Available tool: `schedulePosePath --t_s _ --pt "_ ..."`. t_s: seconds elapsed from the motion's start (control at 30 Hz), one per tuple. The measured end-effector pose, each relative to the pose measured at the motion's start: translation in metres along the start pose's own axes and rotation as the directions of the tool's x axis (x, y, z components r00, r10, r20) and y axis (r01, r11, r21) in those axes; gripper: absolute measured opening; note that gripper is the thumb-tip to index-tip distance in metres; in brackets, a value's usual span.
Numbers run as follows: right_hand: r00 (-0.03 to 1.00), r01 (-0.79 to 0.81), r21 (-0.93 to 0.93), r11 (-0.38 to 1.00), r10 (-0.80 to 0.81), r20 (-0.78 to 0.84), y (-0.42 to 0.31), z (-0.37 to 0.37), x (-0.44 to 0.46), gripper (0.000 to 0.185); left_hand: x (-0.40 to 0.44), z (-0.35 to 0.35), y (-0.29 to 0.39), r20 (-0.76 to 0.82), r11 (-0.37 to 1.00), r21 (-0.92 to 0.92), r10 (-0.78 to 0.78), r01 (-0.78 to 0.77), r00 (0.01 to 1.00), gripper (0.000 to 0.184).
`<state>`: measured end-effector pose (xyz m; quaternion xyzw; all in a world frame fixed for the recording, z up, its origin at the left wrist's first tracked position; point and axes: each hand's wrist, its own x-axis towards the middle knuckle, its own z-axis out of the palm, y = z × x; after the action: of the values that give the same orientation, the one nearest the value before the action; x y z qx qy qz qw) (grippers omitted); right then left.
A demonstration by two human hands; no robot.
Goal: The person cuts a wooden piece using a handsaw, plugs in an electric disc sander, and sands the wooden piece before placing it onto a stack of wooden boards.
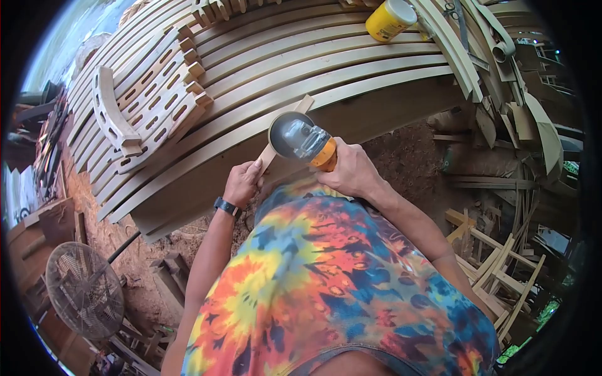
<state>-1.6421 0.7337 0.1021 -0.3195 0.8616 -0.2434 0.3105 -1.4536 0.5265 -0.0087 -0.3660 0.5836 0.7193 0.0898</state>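
My right hand [355, 170] is closed round the orange body of an angle grinder [303, 140] with a round disc. The disc lies over the middle of a short wooden slat [305, 104], hiding part of it; I cannot tell whether the disc is spinning. The slat's near end is pinched between the thumb and fingers of my left hand [243, 183], which has a dark watch on its wrist. The slat's far end reaches to the edge of the slatted wooden bench [276, 119].
Slotted curved wooden pieces [150, 100] lie on the bench's left side. A yellow tub [390, 20] stands at the back. Long boards [448, 47] lie at the right. A round fan [84, 290] stands lower left, and scrap wood [501, 269] is piled lower right.
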Motion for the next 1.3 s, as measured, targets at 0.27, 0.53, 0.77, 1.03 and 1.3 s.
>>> schedulePosePath --t_s 0.27,0.53,0.77,1.03,1.3 --pt "0.997 -0.074 -0.054 0.996 0.074 -0.004 -0.005 0.0 0.006 0.055 0.01 -0.003 -0.005 -0.03 0.999 0.01 0.034 -0.034 0.999 0.047" --pt "0.987 -0.106 0.0 0.994 0.105 -0.118 0.004 -0.016 0.016 0.054 0.02 -0.012 -0.011 -0.034 0.988 0.132 0.088 -0.083 0.996 0.049" --pt "0.935 -0.243 0.069 0.968 0.252 -0.249 0.02 -0.032 0.008 0.056 0.018 -0.014 0.002 -0.017 0.979 0.165 0.12 -0.115 0.993 0.048" --pt "0.809 -0.247 0.385 0.889 0.408 -0.423 0.046 -0.032 -0.055 0.032 0.012 -0.024 0.01 0.122 0.992 -0.071 -0.092 0.101 0.988 0.046" --pt "0.745 -0.131 0.684 0.717 0.526 -0.409 0.041 -0.017 -0.084 0.027 -0.004 -0.031 0.007 0.365 0.812 -0.471 -0.178 0.346 0.914 0.048"
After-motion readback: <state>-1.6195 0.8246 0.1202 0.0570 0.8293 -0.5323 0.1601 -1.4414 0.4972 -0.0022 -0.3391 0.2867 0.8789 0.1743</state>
